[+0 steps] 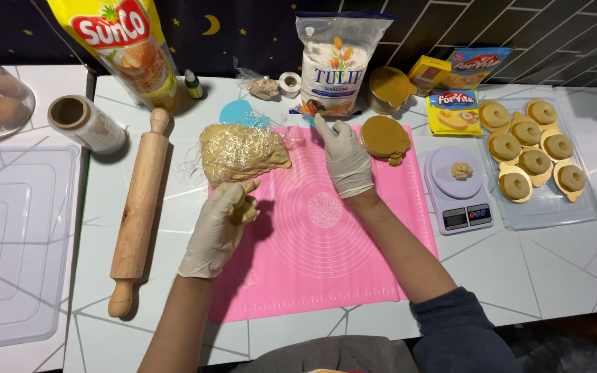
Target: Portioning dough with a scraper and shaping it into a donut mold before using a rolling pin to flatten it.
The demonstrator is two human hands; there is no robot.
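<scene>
Small dough piece (244, 209) sits pinched in my left hand (219, 228), fingers curled shut round it, over the left edge of the pink silicone mat (326, 262). I read it as a portion pulled from the big dough lump (242, 152), which lies just far of that hand on its opened cling film (195, 166), close enough to draw from without stretching.

My right hand (345, 160) is flat and open, fingers extended, holding nothing, reaching to the far side of the mat, between the flour bag (336, 65) and a stack of gold cake boards (383, 138).

To the right, the kitchen scale (456, 190) carries a small dough ball (461, 170), so portions appear to get weighed there. Beyond it, a clear tray (551, 207) holds finished dough rings on gold bases, kept well apart from the working zone.

To the left, the rolling pin (139, 207) lies along the mat's edge on the worktop (519, 269), with the cling film roll (86, 123) further out. Oil pouch (129, 48) and margarine packets (454, 110) line the far edge. Nothing blocks the mat's centre.
</scene>
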